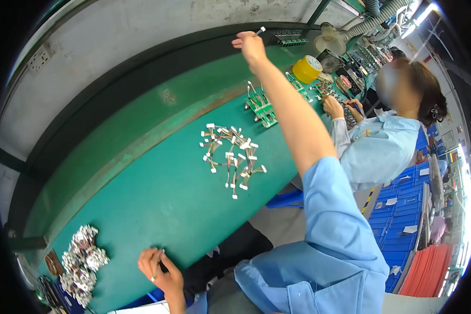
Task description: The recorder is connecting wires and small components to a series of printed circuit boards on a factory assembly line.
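Observation:
My right hand (252,47) is stretched far out over the back of the bench. Its fingers pinch a short wire harness (259,32) with a white plug at its end. Low at the bench's near edge, my left hand (161,271) has its fingers curled. Small light and dark bits show at those fingers, too small to name. Between the hands, a loose spread of wire harnesses (230,154) with white plugs lies on the green mat (162,193). Green circuit boards (267,114) with wires standing up from them are beneath my right forearm.
A thick heap of white-plugged harnesses (83,261) lies at the left end. Beyond my right arm, a co-worker (387,141) handles boards. A yellow round tub (307,69), a fan (330,62) and a rack of boards (289,38) stand toward the back. Blue bins (403,209) are at the right.

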{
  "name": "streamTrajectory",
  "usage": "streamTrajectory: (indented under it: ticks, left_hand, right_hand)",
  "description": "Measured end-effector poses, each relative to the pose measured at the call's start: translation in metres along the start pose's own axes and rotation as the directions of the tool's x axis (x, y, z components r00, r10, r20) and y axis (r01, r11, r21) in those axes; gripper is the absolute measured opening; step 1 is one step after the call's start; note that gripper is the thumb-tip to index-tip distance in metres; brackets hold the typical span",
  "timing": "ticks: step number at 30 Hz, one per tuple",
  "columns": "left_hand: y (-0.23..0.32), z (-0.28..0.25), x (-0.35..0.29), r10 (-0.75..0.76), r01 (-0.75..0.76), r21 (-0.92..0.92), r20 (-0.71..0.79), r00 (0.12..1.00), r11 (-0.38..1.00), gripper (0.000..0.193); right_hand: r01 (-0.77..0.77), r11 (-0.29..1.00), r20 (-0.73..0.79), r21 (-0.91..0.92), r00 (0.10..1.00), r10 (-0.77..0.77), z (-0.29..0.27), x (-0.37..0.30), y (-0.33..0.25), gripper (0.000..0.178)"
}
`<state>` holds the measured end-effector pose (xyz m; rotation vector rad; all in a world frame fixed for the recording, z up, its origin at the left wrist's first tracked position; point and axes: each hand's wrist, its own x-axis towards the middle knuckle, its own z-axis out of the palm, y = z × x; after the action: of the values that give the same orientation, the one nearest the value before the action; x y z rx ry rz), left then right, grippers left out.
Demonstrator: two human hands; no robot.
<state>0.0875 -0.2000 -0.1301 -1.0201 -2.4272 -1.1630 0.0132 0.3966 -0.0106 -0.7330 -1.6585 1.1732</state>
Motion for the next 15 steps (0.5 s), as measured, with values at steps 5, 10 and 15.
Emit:
streamTrajectory:
  ticks: [5,10,15]
  left_hand:
    - [0.003,0.004,0.000,-0.034,0.031,0.102,0.025,0.999,0.994,0.015]
    - [-0.026,0.025,-0.006,0.092,-0.076,0.133,-0.119,0.989,0.988,0.008]
    - [-0.104,0.018,-0.045,0.270,-0.249,0.146,-0.151,0.951,0.957,0.008]
  right_hand:
    - [-0.208,0.977,0.004,-0.043,0.978,0.209,-0.041,0.076,0.043,0.034]
    - [-0.279,0.950,-0.026,-0.138,0.960,0.278,-0.099,0.144,0.104,0.033]
    - [-0.352,0.901,-0.041,-0.254,0.935,0.353,-0.139,0.200,0.164,0.032]
